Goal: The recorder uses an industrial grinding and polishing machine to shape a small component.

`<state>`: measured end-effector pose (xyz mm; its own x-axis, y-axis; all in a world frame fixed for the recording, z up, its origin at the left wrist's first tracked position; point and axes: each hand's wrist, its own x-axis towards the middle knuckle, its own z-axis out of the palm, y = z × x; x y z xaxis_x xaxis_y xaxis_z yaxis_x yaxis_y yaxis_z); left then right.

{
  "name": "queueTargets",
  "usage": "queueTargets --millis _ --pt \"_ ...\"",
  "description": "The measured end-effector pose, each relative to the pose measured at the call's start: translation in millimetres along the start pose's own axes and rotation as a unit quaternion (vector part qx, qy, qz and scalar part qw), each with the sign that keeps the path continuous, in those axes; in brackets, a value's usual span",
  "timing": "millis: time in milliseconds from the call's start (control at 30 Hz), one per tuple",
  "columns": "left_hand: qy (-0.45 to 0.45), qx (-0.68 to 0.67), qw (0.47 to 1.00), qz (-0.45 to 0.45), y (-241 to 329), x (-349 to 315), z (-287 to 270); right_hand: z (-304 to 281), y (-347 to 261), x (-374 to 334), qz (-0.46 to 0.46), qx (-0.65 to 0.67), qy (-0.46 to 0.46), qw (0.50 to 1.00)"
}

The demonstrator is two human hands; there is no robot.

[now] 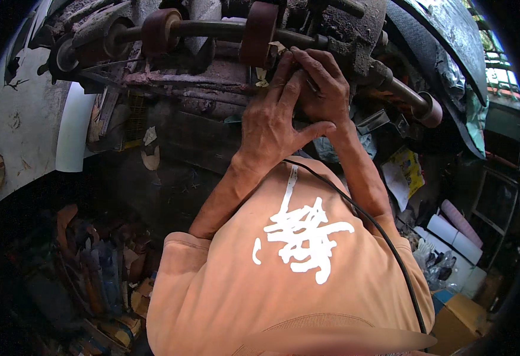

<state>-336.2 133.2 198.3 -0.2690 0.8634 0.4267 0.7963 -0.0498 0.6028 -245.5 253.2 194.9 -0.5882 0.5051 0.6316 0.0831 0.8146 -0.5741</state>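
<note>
Both hands work close together: the left hand bends its fingers forward, its thumb stretched toward the right wrist, and the right hand curls in beside it. The fingers are narrow and bunched; which of them grip cannot be told. A small pale piece sits at the fingertips, just beside the red-brown drum; contact with the drum is not confirmed.

In this inspector's judgement, the step is dressing the piece at the drum. It calls for light, even pressure, braced wrists and fingertips kept behind the edge. The principal hazard is skin or the loose cable meeting a moving part; whether the shaft turns cannot be determined.

Further out, the shaft bears a second drum to the left and an end drum to the right. The machine bed is crusted with dust. A white tube stands left, mixed scraps lie lower left, and a cardboard box sits lower right.
</note>
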Motion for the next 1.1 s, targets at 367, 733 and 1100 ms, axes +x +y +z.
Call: queueTargets --millis 367,733,1100 --pt "0.013 -0.006 1.000 0.003 -0.7 2.9 0.7 -0.4 -1.1 2.4 0.000 0.005 0.001 1.000" --pt "0.004 -0.008 1.000 -0.004 -0.3 1.7 -1.9 1.8 3.2 0.5 -0.003 -0.001 -0.002 1.000" --pt "0.015 0.009 1.000 0.005 -3.6 -1.3 3.6 1.4 3.3 3.4 -0.012 -0.024 -0.010 1.000"
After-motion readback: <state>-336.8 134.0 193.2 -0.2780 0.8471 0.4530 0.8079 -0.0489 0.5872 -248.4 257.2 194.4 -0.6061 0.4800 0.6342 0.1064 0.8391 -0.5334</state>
